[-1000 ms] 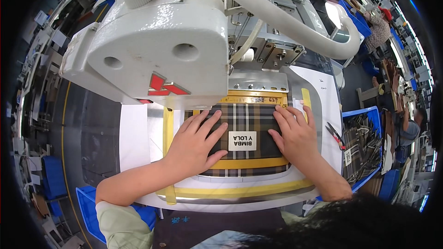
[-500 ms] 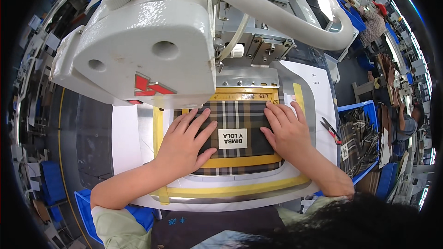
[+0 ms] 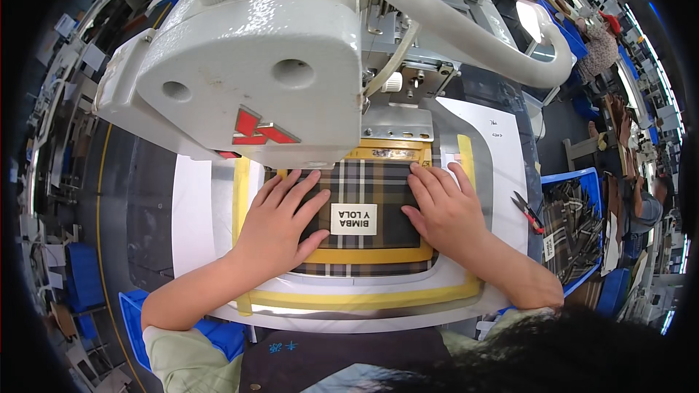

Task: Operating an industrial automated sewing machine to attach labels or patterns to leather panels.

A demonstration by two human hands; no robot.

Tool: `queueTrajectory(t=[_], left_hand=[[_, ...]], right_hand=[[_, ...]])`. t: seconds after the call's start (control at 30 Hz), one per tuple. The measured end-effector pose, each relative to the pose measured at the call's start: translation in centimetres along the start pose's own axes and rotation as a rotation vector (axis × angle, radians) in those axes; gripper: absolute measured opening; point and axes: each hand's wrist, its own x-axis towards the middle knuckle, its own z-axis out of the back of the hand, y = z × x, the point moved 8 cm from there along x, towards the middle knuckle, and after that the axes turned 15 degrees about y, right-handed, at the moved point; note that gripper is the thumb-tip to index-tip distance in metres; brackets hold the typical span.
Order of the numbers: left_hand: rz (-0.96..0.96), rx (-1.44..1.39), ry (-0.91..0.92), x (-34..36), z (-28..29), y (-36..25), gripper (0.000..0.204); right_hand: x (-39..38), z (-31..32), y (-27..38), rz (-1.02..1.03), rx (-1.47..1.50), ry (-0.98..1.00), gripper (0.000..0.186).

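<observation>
In the head view, your left hand [image 3: 271, 224] lies palm down with fingers spread over the left part of the plaid fabric panel [image 3: 392, 212]. Your right hand [image 3: 450, 217] rests over the panel's right edge, fingers slightly parted, thumb pointing inward. Neither of your 2 hands pinches anything. The panel sits within the yellow frame [image 3: 371, 255], just in front of the white machine head [image 3: 240, 91], with a pale label [image 3: 354, 219] between your hands, its lettering upside down to you.

Compared with 1 second ago, panel, frame, metal bracket [image 3: 399, 125] and both your hands have shifted left relative to the machine head. The label keeps its place on the fabric, so the work seems to travel as 1 unit, its alignment apparently undisturbed.

To your right, the red-handled snips [image 3: 528, 212] lie untouched, beside a blue crate [image 3: 598, 200] of plaid pieces [image 3: 571, 225].
</observation>
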Motion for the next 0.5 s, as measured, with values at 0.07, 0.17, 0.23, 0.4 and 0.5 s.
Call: queueTrajectory(t=[0.07,0.17,0.23,0.4,0.5], left_hand=[[0.011,0.008,-0.001,0.0,0.3,-0.1,0.057],[0.025,0.014,-0.012,0.3,0.5,-0.3,0.051],[0.056,0.035,-0.014,0.5,0.8,-0.5,0.050],[0.066,0.029,-0.027,1.5,0.3,-1.3,0.052],[0.020,0.004,-0.008,2.5,-0.4,-2.3,0.053]], right_hand=[[0.0,0.0,-0.1,0.013,0.005,0.003,0.044],[-0.1,-0.2,-0.4,0.042,0.005,-0.002,0.045],[-0.1,-0.2,-0.5,0.057,0.007,-0.009,0.045],[-0.2,-1.0,-0.6,0.101,-0.005,-0.019,0.045],[-0.1,-1.5,-0.5,0.124,-0.010,-0.032,0.044]])
